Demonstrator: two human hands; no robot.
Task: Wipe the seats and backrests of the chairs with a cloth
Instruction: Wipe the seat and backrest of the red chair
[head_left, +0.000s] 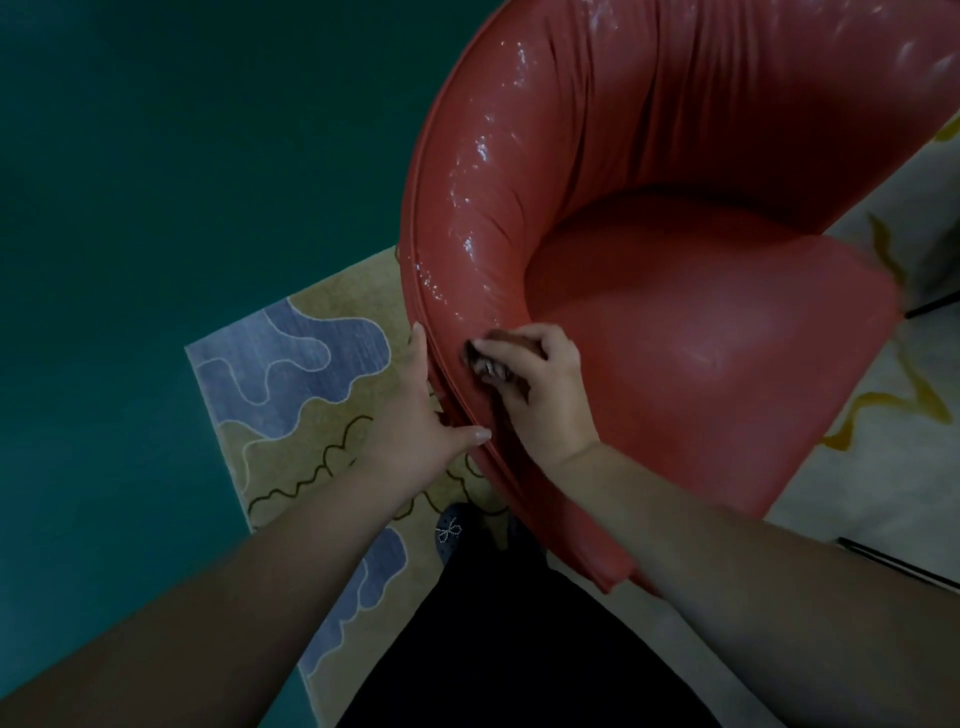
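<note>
A red leather tub chair (675, 322) fills the upper right, its curved backrest shiny and wet-looking. My right hand (540, 379) is closed on a small dark cloth (480, 358) and presses it against the inner side of the backrest, close to the rim near me. My left hand (423, 415) rests on the outer edge of that same rim, fingers spread along the seam and thumb pointing right. Most of the cloth is hidden under my right fingers.
A rug (311, 374) with blue and tan shapes lies under the chair's left side, on a dark green floor (156, 182). A pale rug with yellow lines (883, 415) lies to the right. My dark shoe (449, 530) and dark clothing show below.
</note>
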